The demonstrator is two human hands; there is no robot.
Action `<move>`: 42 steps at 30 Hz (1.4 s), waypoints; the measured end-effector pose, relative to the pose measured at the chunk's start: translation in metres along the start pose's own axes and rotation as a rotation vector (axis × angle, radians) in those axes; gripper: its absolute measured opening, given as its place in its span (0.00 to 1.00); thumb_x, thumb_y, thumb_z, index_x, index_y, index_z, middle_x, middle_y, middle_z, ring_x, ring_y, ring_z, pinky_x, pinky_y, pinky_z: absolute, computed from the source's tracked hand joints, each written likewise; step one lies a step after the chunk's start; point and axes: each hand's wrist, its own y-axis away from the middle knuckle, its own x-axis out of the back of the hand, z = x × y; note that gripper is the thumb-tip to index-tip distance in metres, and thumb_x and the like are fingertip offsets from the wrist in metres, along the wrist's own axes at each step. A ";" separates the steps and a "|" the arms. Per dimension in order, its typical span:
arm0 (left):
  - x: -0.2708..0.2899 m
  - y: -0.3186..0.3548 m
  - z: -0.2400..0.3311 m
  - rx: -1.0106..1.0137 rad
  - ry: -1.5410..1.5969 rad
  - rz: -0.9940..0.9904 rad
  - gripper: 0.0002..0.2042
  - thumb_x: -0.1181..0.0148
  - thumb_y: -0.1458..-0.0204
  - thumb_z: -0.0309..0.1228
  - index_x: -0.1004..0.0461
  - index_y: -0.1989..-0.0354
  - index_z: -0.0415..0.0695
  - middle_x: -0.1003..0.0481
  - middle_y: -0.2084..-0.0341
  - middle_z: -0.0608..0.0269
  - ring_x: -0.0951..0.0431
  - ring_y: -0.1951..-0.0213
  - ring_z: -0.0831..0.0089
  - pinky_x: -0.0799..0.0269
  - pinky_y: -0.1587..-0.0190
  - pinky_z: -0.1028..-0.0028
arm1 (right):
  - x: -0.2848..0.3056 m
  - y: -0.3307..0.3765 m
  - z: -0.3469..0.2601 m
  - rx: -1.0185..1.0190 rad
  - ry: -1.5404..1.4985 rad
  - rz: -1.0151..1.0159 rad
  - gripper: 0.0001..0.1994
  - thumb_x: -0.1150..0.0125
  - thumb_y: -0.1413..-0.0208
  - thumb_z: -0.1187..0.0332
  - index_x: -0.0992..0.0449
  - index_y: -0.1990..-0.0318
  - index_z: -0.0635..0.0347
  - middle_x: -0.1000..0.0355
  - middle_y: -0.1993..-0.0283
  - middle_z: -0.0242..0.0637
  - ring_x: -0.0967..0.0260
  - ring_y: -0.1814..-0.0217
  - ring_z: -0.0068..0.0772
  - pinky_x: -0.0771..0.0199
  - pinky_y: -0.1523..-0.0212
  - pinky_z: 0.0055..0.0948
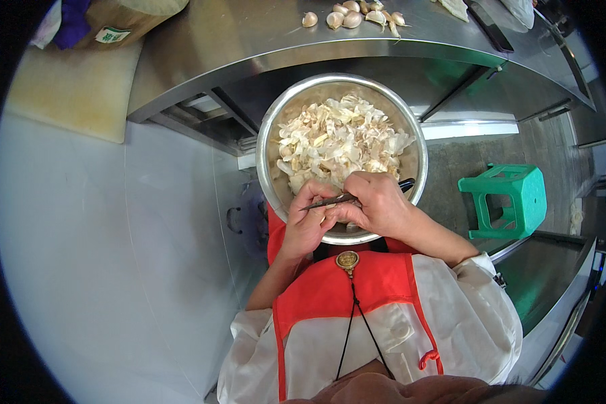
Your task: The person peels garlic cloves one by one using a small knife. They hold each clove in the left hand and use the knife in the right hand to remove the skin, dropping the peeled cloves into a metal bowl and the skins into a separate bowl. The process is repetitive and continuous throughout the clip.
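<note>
My right hand [380,204] is closed around a small knife [337,200], its dark blade pointing left and its black handle end sticking out beyond the hand. Close against it, my left hand [304,222] is pinched at the fingertips on a pale garlic clove [327,214], mostly hidden by the fingers. The blade crosses over the left fingers. Both hands are above the near part of a round metal bowl [266,145], which holds a heap of papery garlic skins [343,138].
Several unpeeled garlic cloves [351,19] lie on the steel counter [249,37] beyond the bowl. At the far left is a cutting board [74,87] with a bag [124,30] on it. A green plastic stool [508,200] stands on the floor at right.
</note>
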 end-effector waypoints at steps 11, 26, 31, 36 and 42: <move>-0.015 -0.007 -0.017 -0.161 0.020 0.160 0.04 0.59 0.39 0.25 0.36 0.60 0.43 0.35 0.73 0.70 0.41 0.79 0.87 0.46 0.79 0.86 | -0.001 -0.003 0.006 -0.100 -0.078 -0.010 0.19 0.37 0.51 0.58 0.33 0.81 0.63 0.33 0.83 0.47 0.33 0.81 0.51 0.34 0.80 0.38; -0.029 -0.002 0.005 0.088 0.297 0.224 0.08 0.62 0.37 0.32 0.40 0.54 0.45 0.39 0.77 0.69 0.43 0.80 0.84 0.45 0.76 0.82 | -0.004 0.001 0.010 -0.113 -0.200 -0.079 0.17 0.38 0.50 0.59 0.33 0.81 0.63 0.34 0.83 0.45 0.32 0.80 0.49 0.35 0.79 0.37; -0.030 -0.006 0.009 0.058 0.366 0.286 0.11 0.60 0.37 0.35 0.41 0.51 0.45 0.39 0.74 0.69 0.44 0.80 0.82 0.45 0.73 0.83 | -0.001 0.004 0.003 -0.065 -0.247 -0.124 0.16 0.37 0.51 0.60 0.31 0.79 0.63 0.33 0.83 0.46 0.32 0.79 0.49 0.34 0.79 0.37; -0.021 -0.004 0.023 0.084 0.347 0.242 0.13 0.60 0.37 0.37 0.41 0.48 0.45 0.37 0.73 0.68 0.43 0.80 0.83 0.46 0.74 0.83 | 0.003 0.005 0.005 -0.208 -0.318 -0.044 0.15 0.38 0.51 0.63 0.32 0.79 0.65 0.34 0.83 0.45 0.34 0.82 0.45 0.35 0.79 0.35; -0.008 -0.002 0.021 0.051 0.294 0.086 0.13 0.57 0.38 0.37 0.37 0.50 0.44 0.36 0.73 0.68 0.43 0.82 0.83 0.47 0.78 0.83 | 0.002 0.004 0.012 -0.319 -0.262 0.038 0.09 0.39 0.50 0.71 0.31 0.73 0.66 0.39 0.84 0.32 0.42 0.83 0.20 0.42 0.82 0.23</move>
